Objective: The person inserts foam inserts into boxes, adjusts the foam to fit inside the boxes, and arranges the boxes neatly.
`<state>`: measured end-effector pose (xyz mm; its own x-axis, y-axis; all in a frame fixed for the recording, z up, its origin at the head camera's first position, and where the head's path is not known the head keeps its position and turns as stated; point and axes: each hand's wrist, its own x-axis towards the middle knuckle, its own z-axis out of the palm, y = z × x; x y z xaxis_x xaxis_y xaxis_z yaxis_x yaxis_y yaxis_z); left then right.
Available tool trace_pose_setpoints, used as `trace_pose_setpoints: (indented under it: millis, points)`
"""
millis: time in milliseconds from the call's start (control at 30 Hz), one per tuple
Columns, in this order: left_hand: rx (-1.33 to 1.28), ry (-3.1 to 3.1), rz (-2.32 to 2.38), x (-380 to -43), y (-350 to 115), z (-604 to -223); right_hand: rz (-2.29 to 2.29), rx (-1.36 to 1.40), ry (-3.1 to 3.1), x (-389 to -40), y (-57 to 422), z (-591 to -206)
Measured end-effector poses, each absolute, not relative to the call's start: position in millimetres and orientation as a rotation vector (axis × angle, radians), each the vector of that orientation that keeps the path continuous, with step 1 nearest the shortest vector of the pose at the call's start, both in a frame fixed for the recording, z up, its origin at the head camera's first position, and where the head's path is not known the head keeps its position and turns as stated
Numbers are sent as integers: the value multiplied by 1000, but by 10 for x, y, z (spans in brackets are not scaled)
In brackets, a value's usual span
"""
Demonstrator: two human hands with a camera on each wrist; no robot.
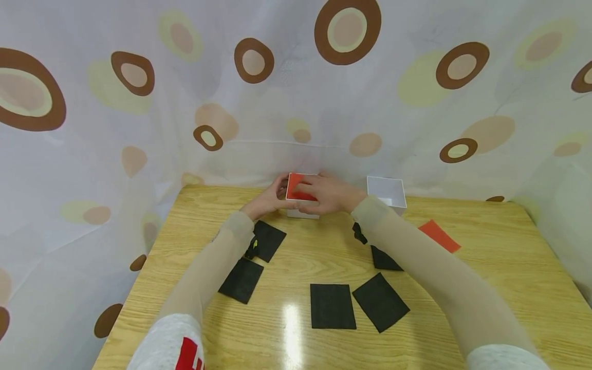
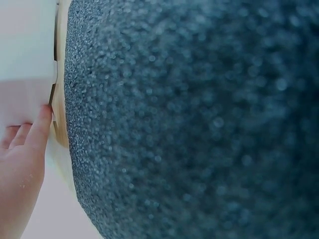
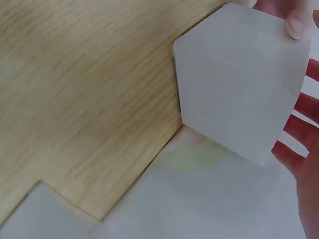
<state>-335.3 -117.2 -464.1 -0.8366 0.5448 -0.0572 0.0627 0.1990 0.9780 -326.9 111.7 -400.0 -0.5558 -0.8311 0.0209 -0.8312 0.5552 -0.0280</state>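
Note:
A small white box (image 1: 302, 213) stands near the back edge of the table, with a red sheet (image 1: 294, 181) at its open top. My left hand (image 1: 266, 200) grips the box at its left side, thumb toward the front. Over the red sheet lies my right hand (image 1: 334, 194), its fingers reaching across the opening and touching the sheet. From the right wrist, a plain outer wall of the white box (image 3: 239, 84) shows, with fairly straight fingers (image 3: 305, 104) along its top rim. A blurred dark surface fills most of the left wrist view.
A second white box (image 1: 386, 191) stands open at the back right. Another red sheet (image 1: 439, 236) lies right of my forearm. Several black squares, including one black square (image 1: 333, 306) at the front, lie about the wooden table (image 1: 296, 262). A patterned curtain (image 1: 296, 103) hangs behind.

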Motion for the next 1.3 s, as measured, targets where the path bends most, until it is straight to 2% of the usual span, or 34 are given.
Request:
trace_pose_setpoints:
  millis: [567, 800, 1300]
  points:
    - [544, 2100, 1645, -3351, -1190, -4664, -73, 1444, -2775, -3283, 996, -4014]
    - [554, 2066, 1660, -3369, -1204, -4674, -16, 1515, -2788, -3271, 974, -4018]
    - [541, 2098, 1637, -3351, -1191, -4644, -22, 1449, -2893, -3287, 940, -3970]
